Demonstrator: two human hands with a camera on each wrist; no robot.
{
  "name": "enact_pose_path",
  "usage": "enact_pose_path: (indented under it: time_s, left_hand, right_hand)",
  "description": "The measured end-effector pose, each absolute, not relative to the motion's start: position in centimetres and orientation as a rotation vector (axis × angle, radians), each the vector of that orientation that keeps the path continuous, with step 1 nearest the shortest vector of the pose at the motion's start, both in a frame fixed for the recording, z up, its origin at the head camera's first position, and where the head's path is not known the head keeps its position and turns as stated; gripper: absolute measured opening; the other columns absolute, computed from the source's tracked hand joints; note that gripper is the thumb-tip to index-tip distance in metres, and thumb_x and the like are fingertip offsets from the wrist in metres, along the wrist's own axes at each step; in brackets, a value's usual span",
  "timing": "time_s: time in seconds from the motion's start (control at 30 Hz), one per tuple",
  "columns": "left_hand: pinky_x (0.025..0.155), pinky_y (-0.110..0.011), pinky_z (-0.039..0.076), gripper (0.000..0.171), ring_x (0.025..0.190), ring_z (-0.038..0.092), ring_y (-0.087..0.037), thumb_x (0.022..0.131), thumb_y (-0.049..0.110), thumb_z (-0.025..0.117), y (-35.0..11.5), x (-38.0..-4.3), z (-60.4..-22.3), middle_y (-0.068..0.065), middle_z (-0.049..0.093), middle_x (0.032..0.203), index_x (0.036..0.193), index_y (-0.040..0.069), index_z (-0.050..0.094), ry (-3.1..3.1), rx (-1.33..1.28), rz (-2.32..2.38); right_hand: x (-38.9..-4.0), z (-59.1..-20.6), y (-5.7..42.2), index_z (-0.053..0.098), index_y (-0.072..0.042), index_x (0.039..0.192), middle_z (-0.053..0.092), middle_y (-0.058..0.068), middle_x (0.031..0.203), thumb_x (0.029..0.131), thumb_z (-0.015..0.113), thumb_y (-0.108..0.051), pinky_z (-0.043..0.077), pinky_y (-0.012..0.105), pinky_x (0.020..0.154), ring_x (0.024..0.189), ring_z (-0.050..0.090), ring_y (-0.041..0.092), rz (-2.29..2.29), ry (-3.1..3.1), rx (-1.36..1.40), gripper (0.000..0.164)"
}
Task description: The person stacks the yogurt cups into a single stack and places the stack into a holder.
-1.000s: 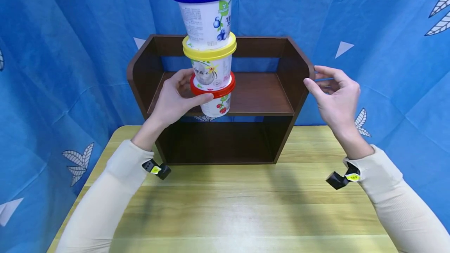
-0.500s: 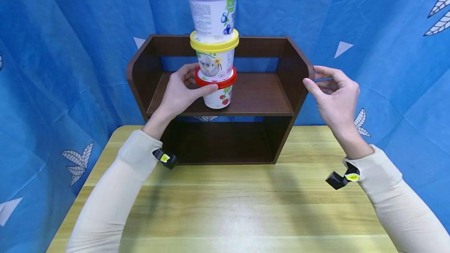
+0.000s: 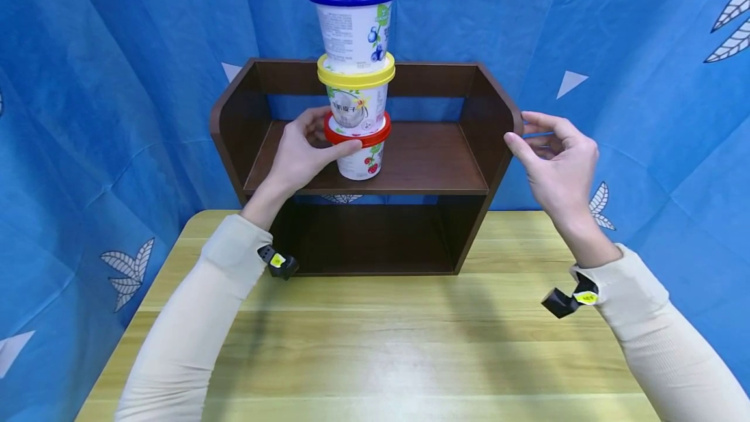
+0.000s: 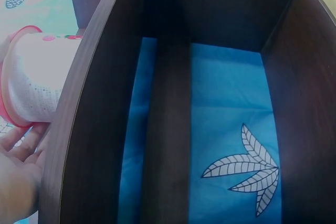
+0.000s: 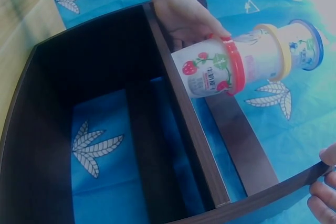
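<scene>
Three white paper tubs stand in an upright stack over the upper board of a dark brown two-tier shelf [image 3: 433, 155]. The lowest is a red-lidded tub [image 3: 362, 163] with strawberry print. On it sits a yellow-lidded tub [image 3: 359, 106], topped by a blue-lidded tub [image 3: 354, 31]. My left hand [image 3: 299, 155] grips the red-lidded tub by its lid, thumb in front and fingers behind. In the right wrist view the shelf board's edge hides that tub's base. My right hand [image 3: 559, 165] pinches the front edge of the shelf's right side panel between thumb and fingers.
The shelf stands at the back of a light wooden table [image 3: 375, 344]. A blue curtain [image 3: 656, 116] with leaf prints hangs behind it. Under the upper board lies the dark lower compartment [image 3: 369, 236].
My left hand has carried the stacked tubs back and slightly right, bringing the lowest one from in front of the shelf to its upper board. My right hand has stayed put.
</scene>
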State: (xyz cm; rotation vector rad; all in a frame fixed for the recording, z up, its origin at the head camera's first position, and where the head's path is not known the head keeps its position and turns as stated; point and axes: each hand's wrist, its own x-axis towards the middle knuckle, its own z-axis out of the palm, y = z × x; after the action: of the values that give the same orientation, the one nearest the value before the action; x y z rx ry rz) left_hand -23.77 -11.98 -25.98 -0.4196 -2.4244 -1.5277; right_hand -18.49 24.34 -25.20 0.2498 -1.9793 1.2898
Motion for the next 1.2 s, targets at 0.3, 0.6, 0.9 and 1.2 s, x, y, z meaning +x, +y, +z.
enact_pose_path:
  time_s: [0.3, 0.6, 0.9, 1.2]
  left_hand:
    - [0.102, -0.043, 0.062, 0.08, 0.119, 0.061, -0.023, 0.087, 0.035, 0.086, -12.05, -23.75, -26.25, -0.007, 0.062, 0.146, 0.154, 0.015, 0.047, -2.435, -0.429, -1.528]
    - [0.101, -0.044, 0.062, 0.083, 0.12, 0.06, -0.024, 0.087, 0.036, 0.086, -11.9, -23.42, -26.3, -0.008, 0.06, 0.146, 0.155, 0.015, 0.045, -2.453, -0.423, -1.536]
    - [0.101, -0.044, 0.062, 0.083, 0.12, 0.06, -0.023, 0.087, 0.035, 0.086, -11.83, -23.4, -26.54, -0.008, 0.06, 0.147, 0.155, 0.014, 0.044, -2.44, -0.446, -1.535]
    - [0.108, -0.048, 0.059, 0.083, 0.128, 0.063, -0.025, 0.09, 0.034, 0.084, -12.44, -23.14, -26.73, -0.01, 0.059, 0.151, 0.158, 0.014, 0.04, -2.407, -0.435, -1.556]
  right_hand:
    - [-18.47, -25.26, 24.2, 0.078, -0.009, 0.123, 0.069, -0.027, 0.096, 0.09, 0.084, -0.014, 0.056, 0.006, 0.081, 0.081, 0.069, -0.01, 1.282, -1.993, 0.244, 0.034]
    - [-18.42, -25.39, 24.23, 0.077, -0.007, 0.124, 0.069, -0.028, 0.097, 0.091, 0.083, -0.014, 0.055, 0.007, 0.081, 0.082, 0.068, -0.009, 1.282, -1.992, 0.244, 0.034]
    - [-18.5, -25.52, 24.2, 0.078, -0.008, 0.123, 0.069, -0.027, 0.096, 0.09, 0.084, -0.013, 0.056, 0.006, 0.081, 0.081, 0.069, -0.01, 1.284, -1.985, 0.245, 0.034]
    - [-18.51, -25.68, 24.44, 0.078, -0.006, 0.122, 0.071, -0.025, 0.097, 0.09, 0.083, -0.011, 0.056, 0.007, 0.082, 0.081, 0.07, -0.008, 1.318, -1.953, 0.261, 0.033]
